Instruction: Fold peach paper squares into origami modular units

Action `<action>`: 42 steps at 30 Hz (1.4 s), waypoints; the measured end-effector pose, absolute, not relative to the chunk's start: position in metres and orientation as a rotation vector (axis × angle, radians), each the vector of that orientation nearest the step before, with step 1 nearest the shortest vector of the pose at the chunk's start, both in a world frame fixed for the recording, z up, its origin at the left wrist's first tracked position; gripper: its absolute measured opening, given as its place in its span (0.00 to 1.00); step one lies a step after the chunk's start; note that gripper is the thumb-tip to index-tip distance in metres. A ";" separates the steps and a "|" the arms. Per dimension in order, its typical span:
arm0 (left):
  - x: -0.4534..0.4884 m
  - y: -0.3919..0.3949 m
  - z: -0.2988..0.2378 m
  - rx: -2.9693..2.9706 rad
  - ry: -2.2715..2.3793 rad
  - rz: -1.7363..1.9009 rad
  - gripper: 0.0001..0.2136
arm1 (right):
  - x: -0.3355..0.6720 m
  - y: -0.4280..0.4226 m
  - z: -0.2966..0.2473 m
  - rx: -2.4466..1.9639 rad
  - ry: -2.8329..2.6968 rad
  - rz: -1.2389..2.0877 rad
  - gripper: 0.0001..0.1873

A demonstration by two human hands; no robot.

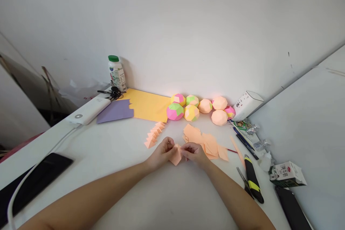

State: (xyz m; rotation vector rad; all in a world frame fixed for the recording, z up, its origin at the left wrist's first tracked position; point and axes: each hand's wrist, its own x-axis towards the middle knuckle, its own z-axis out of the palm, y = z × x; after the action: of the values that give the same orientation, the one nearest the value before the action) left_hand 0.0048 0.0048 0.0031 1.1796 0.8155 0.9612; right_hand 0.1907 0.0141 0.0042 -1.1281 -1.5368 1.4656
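Note:
Between my two hands is a small folded piece of peach paper [176, 157], its lower end coming to a point. My left hand [164, 152] pinches its left side, and my right hand [194, 152] grips the right edge with thumb and fingertips. Just beyond my left hand stands a row of folded peach paper pieces [154, 134]. A loose pile of cut peach paper [201, 138] lies behind my right hand. Farther back, against the wall, sit several faceted paper balls in pink, green, yellow and peach, such as a pink and green ball [175, 111].
Yellow paper [148, 104] and purple paper [115, 111] lie back left, near a bottle [116, 73], keys [115, 92] and a white power strip [88, 109]. Scissors [245, 182], a black and yellow utility knife [253, 179], pens [245, 143] and a small carton [287, 173] are at right.

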 end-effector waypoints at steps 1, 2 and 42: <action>0.004 0.005 0.003 1.195 0.806 0.962 0.12 | 0.190 0.014 0.006 -1.137 -1.531 1.460 0.11; 0.004 0.005 0.004 1.216 0.803 0.954 0.11 | 0.190 0.013 0.007 -1.141 -1.529 1.455 0.10; 0.003 0.004 0.000 1.319 0.878 0.872 0.16 | 0.184 0.006 0.005 -1.110 -1.690 1.277 0.08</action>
State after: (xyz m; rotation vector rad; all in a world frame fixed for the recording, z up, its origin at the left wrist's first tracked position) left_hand 0.0028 0.0042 -0.0004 1.3193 0.8781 0.8716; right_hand 0.1843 0.0055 0.0046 -1.1104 -1.6897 1.2773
